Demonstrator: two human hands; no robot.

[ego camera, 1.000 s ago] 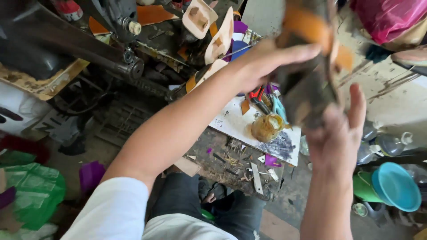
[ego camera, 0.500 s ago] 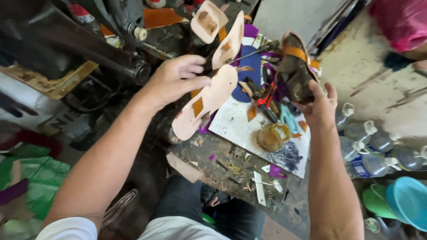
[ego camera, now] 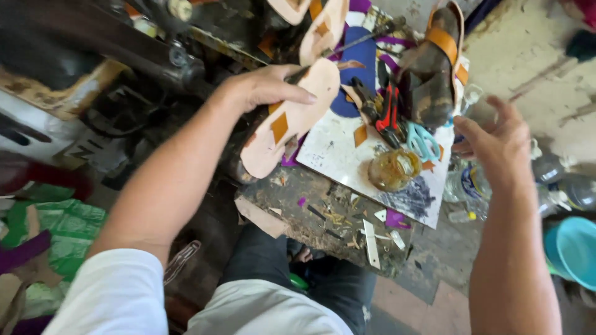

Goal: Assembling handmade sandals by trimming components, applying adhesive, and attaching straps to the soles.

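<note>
Left hand (ego camera: 264, 87) grasping a pale sandal sole (ego camera: 292, 118), right hand (ego camera: 496, 139) open, empty, beside the strapped sandal (ego camera: 434, 68).

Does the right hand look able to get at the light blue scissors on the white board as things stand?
Probably yes: the right hand hangs open just beside the light blue scissors, which lie uncovered near the white board's edge with nothing between them.
</note>
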